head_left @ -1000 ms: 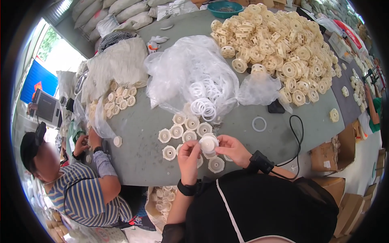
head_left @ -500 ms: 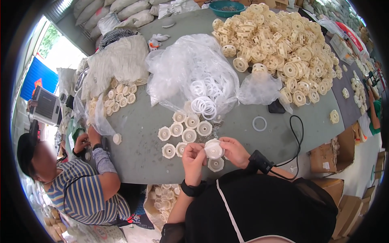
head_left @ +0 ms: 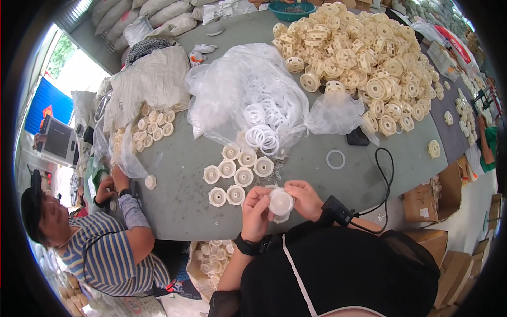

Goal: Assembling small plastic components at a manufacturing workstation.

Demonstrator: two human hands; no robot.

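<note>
Above the table's near edge I hold a round, translucent-white plastic cap [head_left: 281, 202] between both hands, its flat disc face turned up. My left hand [head_left: 256, 215] pinches its left rim with thumb and fingers. On the right rim, the thumb and fingers of my right hand [head_left: 304, 199] are closed. Another pale part [head_left: 282, 218] shows partly beneath the cap. Left of and beyond my hands, several cream ribbed caps [head_left: 243, 177] lie with their hollow sides up. A single white ring [head_left: 344, 159] lies flat farther right.
A clear bag [head_left: 227, 87] spilling white rings [head_left: 261, 138] lies beyond the caps. Cream slotted wheels [head_left: 364, 58] are heaped at the far right. A black cable [head_left: 392, 179] loops near my right wrist. At left, a co-worker [head_left: 100, 238] handles small parts beside a covered pile [head_left: 150, 79].
The cap between my hands has tipped so its disc face shows more fully, and it covers more of the part beneath. Both hands keep hold. The co-worker's head has lifted.
</note>
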